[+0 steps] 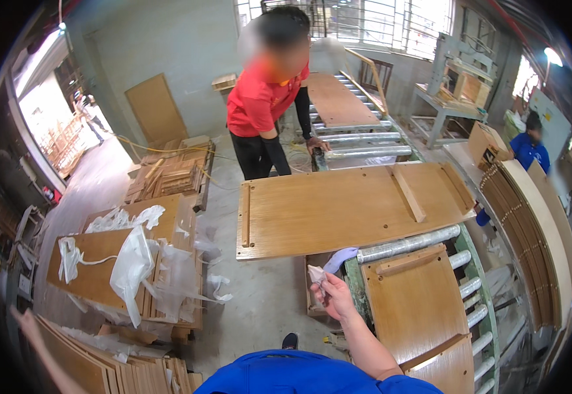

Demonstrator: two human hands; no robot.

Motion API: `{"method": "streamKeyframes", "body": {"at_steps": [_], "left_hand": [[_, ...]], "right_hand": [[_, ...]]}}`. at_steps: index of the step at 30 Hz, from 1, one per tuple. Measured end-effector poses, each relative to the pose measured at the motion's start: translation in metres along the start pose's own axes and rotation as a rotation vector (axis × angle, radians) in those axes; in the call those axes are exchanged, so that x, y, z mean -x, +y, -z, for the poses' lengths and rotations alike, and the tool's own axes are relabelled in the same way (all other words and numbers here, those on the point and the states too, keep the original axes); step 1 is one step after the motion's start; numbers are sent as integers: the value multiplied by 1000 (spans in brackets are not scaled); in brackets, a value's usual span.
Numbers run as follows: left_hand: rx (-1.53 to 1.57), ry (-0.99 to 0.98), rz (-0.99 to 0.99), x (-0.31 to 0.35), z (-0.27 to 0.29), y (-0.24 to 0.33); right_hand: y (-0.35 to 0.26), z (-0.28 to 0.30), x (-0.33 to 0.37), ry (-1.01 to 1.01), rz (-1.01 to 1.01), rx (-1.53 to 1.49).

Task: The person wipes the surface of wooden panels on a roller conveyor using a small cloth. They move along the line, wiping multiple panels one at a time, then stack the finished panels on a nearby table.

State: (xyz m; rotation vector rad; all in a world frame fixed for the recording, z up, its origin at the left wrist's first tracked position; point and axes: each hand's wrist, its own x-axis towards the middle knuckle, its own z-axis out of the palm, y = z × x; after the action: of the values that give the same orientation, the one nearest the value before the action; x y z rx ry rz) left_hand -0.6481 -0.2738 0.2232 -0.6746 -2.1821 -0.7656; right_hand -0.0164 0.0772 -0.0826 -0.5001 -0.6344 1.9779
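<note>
My right hand (334,297) is closed on a crumpled whitish rag (317,274), just in front of a wooden panel's near edge. This long brown panel (319,213) lies crosswise over the roller conveyor, with wooden strips on its face. At the far left, my left hand (25,322) is stretched out with its fingers extended, near a stack of panels (112,368); nothing shows in it. A pale purple cloth (340,260) hangs at the conveyor's corner, beyond my right hand. Another panel with strips (417,295) rests on the rollers at my right.
A co-worker in a red shirt (259,98) stands across the panel, one hand by the rollers (368,152). Panels with torn white wrapping (131,262) are piled at left. Curved boards (529,243) stand at right, near a person in blue (531,148).
</note>
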Motion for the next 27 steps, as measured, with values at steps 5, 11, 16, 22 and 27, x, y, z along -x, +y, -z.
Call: {"method": "streamKeyframes", "body": {"at_steps": [5,11,16,22,27], "left_hand": [[423,-809,-215,139,-249,191],[1219,-1356,-983,374,-219,431],[1492,-1572,-898,436,-146,496],[1537,-1643,-891,478,-134,505],[1575,-1802,-882,495,-137,496]], "right_hand": [[-2,14,35,128,190,-9],[-4,-1,54,205,330,-108],[-10,-6,64,328,509,-126],[13,17,84,360,580,-76],[14,7,99,369,578,-103]]}}
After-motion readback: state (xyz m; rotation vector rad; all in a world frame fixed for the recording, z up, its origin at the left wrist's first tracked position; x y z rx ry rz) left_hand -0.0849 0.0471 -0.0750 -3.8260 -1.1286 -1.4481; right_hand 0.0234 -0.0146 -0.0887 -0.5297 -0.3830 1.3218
